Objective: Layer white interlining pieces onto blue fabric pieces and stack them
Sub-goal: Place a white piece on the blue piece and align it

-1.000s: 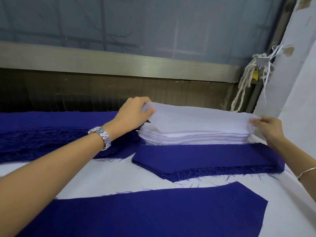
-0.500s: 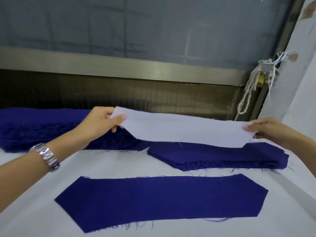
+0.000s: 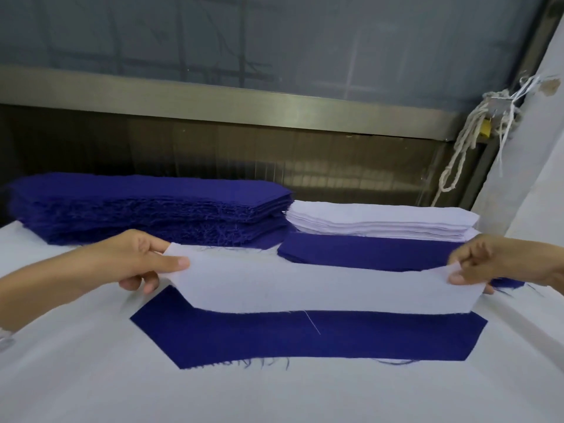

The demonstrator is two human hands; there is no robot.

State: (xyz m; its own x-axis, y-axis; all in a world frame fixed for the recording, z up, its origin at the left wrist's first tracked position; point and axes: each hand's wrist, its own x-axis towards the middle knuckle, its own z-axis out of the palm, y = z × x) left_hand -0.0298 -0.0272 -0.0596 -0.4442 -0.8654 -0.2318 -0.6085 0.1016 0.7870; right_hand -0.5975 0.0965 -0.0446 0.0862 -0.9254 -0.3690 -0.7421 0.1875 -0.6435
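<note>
Pinching both ends of the white interlining piece (image 3: 320,288) with my left hand (image 3: 134,264) and right hand (image 3: 500,264), I judge it light, limp and best held taut by its ends over the blue fabric piece (image 3: 305,337).

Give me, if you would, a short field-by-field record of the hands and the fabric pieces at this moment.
left hand: pinches the left end of the white interlining piece
right hand: pinches its right end
white interlining piece: held between both hands, covering the far edge of the single blue piece
single blue piece: flat on the table, near part uncovered
interlining stack: far right
tall blue stack: far left
low blue stack: just in front of the interlining stack
</note>
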